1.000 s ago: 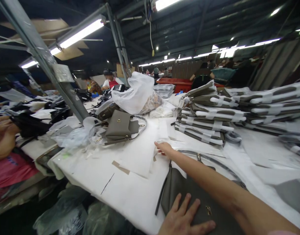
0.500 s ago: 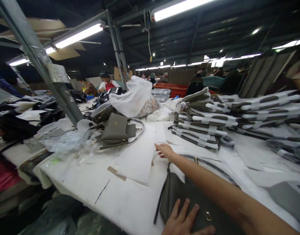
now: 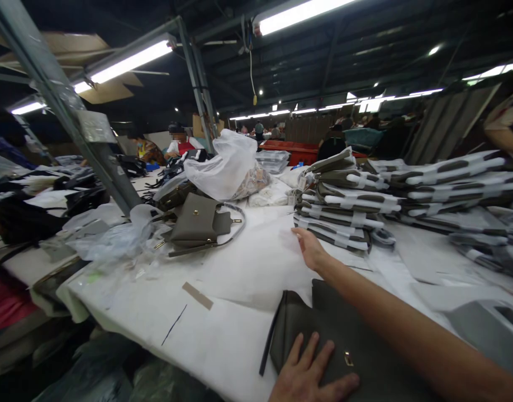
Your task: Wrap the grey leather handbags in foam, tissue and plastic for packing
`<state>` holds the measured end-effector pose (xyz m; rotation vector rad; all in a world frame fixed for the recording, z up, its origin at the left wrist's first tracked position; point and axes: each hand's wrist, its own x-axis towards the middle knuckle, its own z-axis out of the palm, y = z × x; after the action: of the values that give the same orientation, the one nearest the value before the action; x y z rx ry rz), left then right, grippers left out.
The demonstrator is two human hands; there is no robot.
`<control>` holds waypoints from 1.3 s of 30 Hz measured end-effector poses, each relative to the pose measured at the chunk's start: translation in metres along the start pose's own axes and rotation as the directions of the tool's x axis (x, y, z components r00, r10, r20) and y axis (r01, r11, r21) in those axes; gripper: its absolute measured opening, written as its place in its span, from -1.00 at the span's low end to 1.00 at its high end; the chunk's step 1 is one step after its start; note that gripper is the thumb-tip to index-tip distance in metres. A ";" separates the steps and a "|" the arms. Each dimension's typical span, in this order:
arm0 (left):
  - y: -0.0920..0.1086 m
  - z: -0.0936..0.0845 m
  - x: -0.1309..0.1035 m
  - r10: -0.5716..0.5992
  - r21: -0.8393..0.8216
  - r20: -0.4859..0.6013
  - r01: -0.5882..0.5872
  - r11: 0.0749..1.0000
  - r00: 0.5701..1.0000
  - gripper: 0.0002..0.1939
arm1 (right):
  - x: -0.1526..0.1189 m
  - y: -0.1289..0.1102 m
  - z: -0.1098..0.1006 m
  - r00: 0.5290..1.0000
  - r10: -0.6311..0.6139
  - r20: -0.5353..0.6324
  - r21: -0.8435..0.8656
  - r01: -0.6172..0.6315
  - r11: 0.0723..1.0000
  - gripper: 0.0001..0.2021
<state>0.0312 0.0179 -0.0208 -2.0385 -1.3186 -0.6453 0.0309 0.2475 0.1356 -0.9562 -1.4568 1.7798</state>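
My left hand lies spread on the dark olive bag at the bottom of the view, beside its gold clasp. Farther forward, my right hand pinches a thin white sheet that lies over the table. My right forearm crosses above the bag. A smaller olive bag with a strap and gold fittings rests to the left of the sheet.
Wrapped olive bags are stacked at the right, with a grey object nearer. Clear plastic and a metal post stand left. A white plastic bag sits at the back. Other people are around.
My right hand has moved to the right, and the white sheet now extends with it toward the stacked bags. The strap behind the near bag is no longer visible. My left hand remains on the bag.
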 end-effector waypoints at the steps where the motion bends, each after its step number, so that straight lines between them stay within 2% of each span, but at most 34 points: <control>1: -0.002 -0.004 0.000 0.020 -0.036 0.062 -0.018 0.999 0.998 -0.37 | -0.009 -0.011 -0.012 1.000 -0.008 0.012 0.031 0.008 0.999 -0.78; 3: -0.006 -0.015 0.002 0.062 -0.161 0.216 -0.028 0.987 0.974 -0.27 | -0.030 -0.033 -0.036 0.998 -0.031 0.062 0.077 0.027 0.997 -0.76; 5: -0.009 -0.027 0.006 0.073 -0.302 0.361 0.042 0.953 0.930 -0.17 | -0.059 -0.053 -0.059 0.986 -0.100 0.133 0.068 0.091 0.993 -0.65; 7: -0.008 -0.037 0.012 0.047 -0.387 0.469 0.157 0.909 0.882 -0.14 | -0.094 -0.072 -0.078 0.957 -0.248 0.152 -0.044 0.257 0.965 -0.63; 8: -0.008 -0.040 0.015 0.030 -0.406 0.502 0.205 0.891 0.864 -0.14 | -0.114 -0.081 -0.086 0.925 -0.351 0.143 -0.149 0.371 0.917 -0.68; 9: -0.007 -0.043 0.017 0.015 -0.417 0.522 0.240 0.876 0.853 -0.15 | -0.134 -0.090 -0.092 0.870 -0.470 0.145 -0.284 0.492 0.823 -0.75; 10: -0.006 -0.045 0.019 0.004 -0.425 0.533 0.264 0.866 0.846 -0.16 | -0.154 -0.096 -0.096 0.797 -0.573 0.190 -0.439 0.591 0.677 -0.80; 11: -0.004 -0.045 0.020 -0.006 -0.429 0.538 0.279 0.859 0.843 -0.17 | -0.173 -0.099 -0.099 0.713 -0.638 0.290 -0.565 0.666 0.488 -0.83; 12: -0.003 -0.045 0.019 -0.013 -0.431 0.540 0.289 0.855 0.842 -0.18 | -0.190 -0.099 -0.101 0.644 -0.637 0.424 -0.634 0.713 0.299 -0.79; 13: -0.001 -0.044 0.017 -0.019 -0.429 0.544 0.298 0.853 0.839 -0.19 | -0.204 -0.094 -0.101 0.593 -0.589 0.549 -0.658 0.741 0.133 -0.73; 14: 0.001 -0.043 0.013 -0.022 -0.426 0.545 0.300 0.854 0.838 -0.19 | -0.215 -0.085 -0.101 0.566 -0.510 0.648 -0.655 0.756 0.006 -0.69; 15: 0.002 -0.041 0.009 -0.025 -0.421 0.539 0.295 0.858 0.842 -0.19 | -0.223 -0.072 -0.100 0.565 -0.416 0.713 -0.645 0.761 -0.071 -0.66; 17: 0.005 -0.036 0.002 -0.019 -0.415 0.503 0.261 0.872 0.864 -0.22 | -0.230 -0.039 -0.100 0.629 -0.247 0.737 -0.667 0.735 -0.119 -0.63; 20: 0.005 -0.031 -0.003 0.011 -0.423 0.442 0.198 0.884 0.897 -0.27 | -0.230 0.011 -0.104 0.754 -0.052 0.655 -0.756 0.652 -0.062 -0.64; 22: 0.003 -0.030 -0.001 0.021 -0.431 0.434 0.187 0.883 0.901 -0.28 | -0.228 0.035 -0.109 0.791 -0.003 0.612 -0.790 0.612 -0.036 -0.60; 26: 0.001 -0.033 0.003 0.002 -0.401 0.484 0.220 0.889 0.875 -0.22 | -0.231 0.066 -0.117 0.837 -0.039 0.545 -0.838 0.544 -0.041 -0.39; 28: 0.002 -0.036 0.004 0.009 -0.378 0.531 0.228 0.898 0.847 -0.19 | -0.232 0.077 -0.117 0.874 -0.054 0.483 -0.875 0.482 -0.039 -0.34; 30: 0.003 -0.037 0.003 0.019 -0.359 0.553 0.218 0.907 0.833 -0.22 | -0.232 0.086 -0.115 0.891 -0.046 0.451 -0.893 0.450 -0.031 -0.30; 34: 0.005 -0.035 -0.003 0.014 -0.285 0.515 0.155 0.946 0.857 -0.24 | -0.237 0.099 -0.110 0.884 -0.049 0.464 -0.886 0.463 -0.036 -0.25; 39: 0.008 -0.033 -0.007 0.003 -0.231 0.449 0.113 0.966 0.894 -0.29 | -0.254 0.114 -0.105 0.879 -0.159 0.449 -0.892 0.432 -0.129 -0.27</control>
<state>0.0339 -0.0131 -0.0052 -2.4691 -1.6254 -0.3921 0.2516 0.0688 0.0462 -0.8424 -2.9252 0.0219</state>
